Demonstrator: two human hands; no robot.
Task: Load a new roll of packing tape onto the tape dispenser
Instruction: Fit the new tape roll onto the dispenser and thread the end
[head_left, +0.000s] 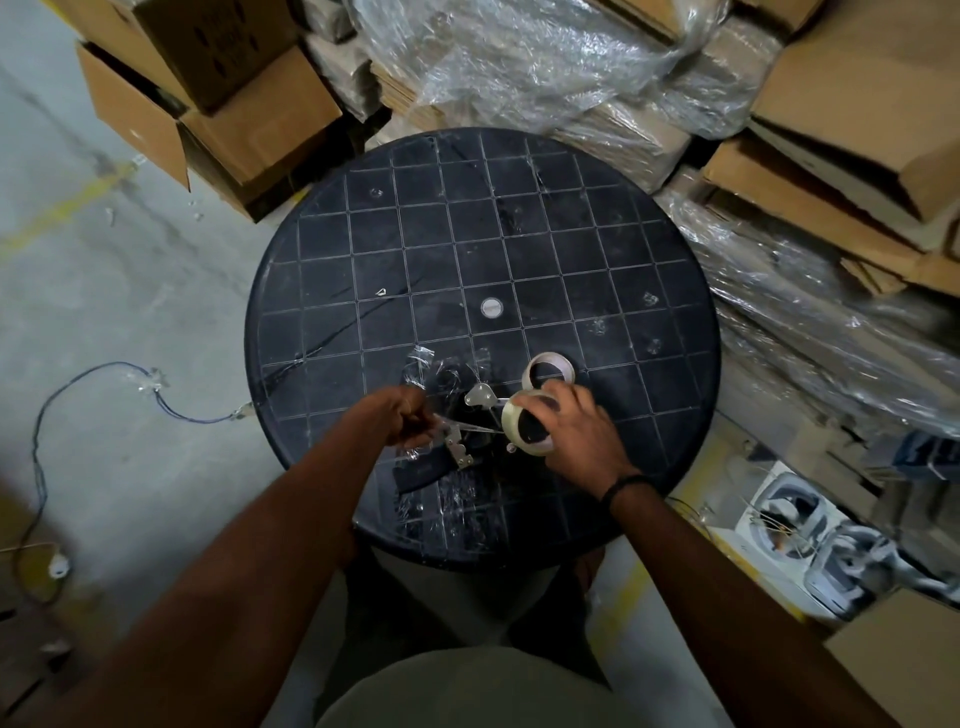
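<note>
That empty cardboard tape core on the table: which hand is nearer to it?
Right. The right hand sits just below the empty core; the left hand is off to its left.

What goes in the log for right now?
left hand: pulling tape end | right hand: holding tape roll | dispenser: on table

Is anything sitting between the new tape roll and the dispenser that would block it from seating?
Nothing visible blocks it. The right hand grips the tape roll right against the dispenser, while the left hand pinches the pulled-out tape end. The empty core lies behind the roll on the table, off the path.
</note>
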